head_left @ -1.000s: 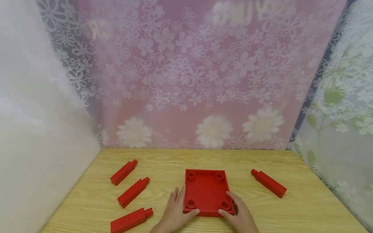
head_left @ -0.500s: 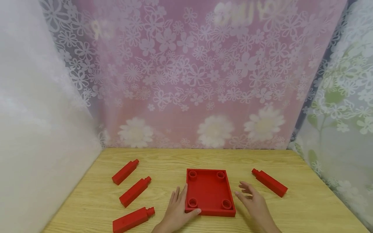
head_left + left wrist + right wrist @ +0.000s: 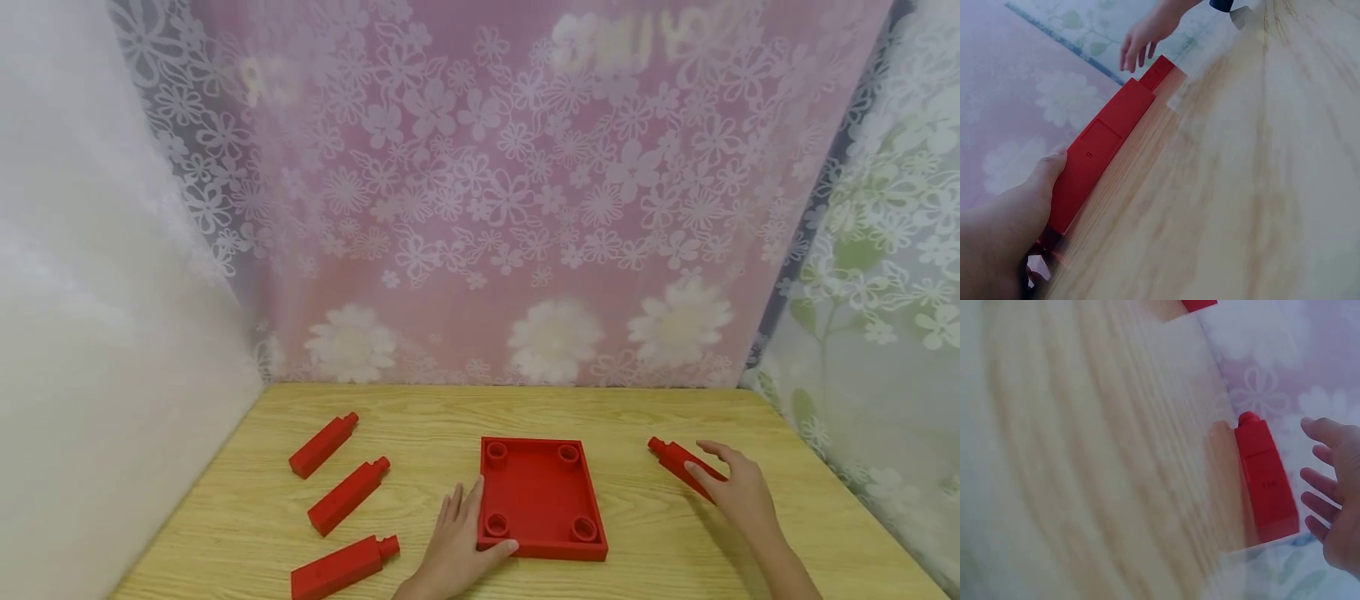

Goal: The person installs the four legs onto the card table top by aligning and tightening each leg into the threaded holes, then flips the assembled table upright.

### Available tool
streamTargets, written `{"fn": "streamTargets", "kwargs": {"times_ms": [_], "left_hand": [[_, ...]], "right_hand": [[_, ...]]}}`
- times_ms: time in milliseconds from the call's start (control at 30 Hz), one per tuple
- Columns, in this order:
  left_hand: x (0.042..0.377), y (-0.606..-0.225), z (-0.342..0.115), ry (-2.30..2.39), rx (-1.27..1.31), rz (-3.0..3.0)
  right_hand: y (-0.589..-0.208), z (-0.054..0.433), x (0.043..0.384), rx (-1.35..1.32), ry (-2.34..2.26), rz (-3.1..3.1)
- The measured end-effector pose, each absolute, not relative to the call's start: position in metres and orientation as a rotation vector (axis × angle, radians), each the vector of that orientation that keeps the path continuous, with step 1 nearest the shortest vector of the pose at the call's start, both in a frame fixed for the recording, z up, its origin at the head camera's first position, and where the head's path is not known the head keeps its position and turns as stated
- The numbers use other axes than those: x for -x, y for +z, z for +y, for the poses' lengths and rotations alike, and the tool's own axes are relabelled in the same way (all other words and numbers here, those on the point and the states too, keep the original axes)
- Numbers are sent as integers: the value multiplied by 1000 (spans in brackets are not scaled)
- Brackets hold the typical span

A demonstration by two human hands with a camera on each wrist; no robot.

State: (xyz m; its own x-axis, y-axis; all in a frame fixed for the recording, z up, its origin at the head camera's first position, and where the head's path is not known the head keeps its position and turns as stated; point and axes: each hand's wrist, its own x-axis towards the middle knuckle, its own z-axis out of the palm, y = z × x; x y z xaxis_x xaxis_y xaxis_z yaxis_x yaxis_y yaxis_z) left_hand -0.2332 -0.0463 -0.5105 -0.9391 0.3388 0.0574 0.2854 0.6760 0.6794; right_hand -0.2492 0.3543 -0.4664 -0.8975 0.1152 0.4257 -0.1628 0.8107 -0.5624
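A square red panel [image 3: 536, 492] with raised rims and a round socket in each corner lies on the table. My left hand [image 3: 457, 533] grips its near left corner, thumb over the front edge and fingers along the left side. In the left wrist view the panel's side [image 3: 1097, 147] shows a marking. At the right, my right hand [image 3: 738, 492] hovers over a red square leg [image 3: 678, 465] with a narrower peg end. The right wrist view shows that hand's spread fingers [image 3: 1319, 481] beside the leg [image 3: 1266, 481], apart from it.
Three more red legs lie to the left: a far one [image 3: 322, 446], a middle one [image 3: 348, 497] and a near one [image 3: 345, 568]. Their peg ends point right. A flowered curtain [image 3: 487, 208] stands behind the wooden table [image 3: 427, 408], with sheeting on both sides.
My right hand has let go of the panel's right side and moved right, over the single leg. The left hand stays at the panel's near left corner.
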Motion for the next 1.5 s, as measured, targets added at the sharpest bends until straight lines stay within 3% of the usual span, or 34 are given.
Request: {"fn": "streamTargets", "kwargs": {"times_ms": [300, 700, 967, 1500], "left_hand": [[234, -511, -47, 1088, -527, 2827], [234, -511, -47, 1092, -516, 2840], [233, -512, -47, 1092, -508, 2838], [232, -509, -47, 1087, -504, 2834]], "right_hand": [[-492, 369, 252, 103, 1090, -2639], [-504, 368, 256, 93, 1023, -2540], [-491, 360, 256, 96, 1053, -2534], [-443, 311, 270, -245, 966, -2481]]}}
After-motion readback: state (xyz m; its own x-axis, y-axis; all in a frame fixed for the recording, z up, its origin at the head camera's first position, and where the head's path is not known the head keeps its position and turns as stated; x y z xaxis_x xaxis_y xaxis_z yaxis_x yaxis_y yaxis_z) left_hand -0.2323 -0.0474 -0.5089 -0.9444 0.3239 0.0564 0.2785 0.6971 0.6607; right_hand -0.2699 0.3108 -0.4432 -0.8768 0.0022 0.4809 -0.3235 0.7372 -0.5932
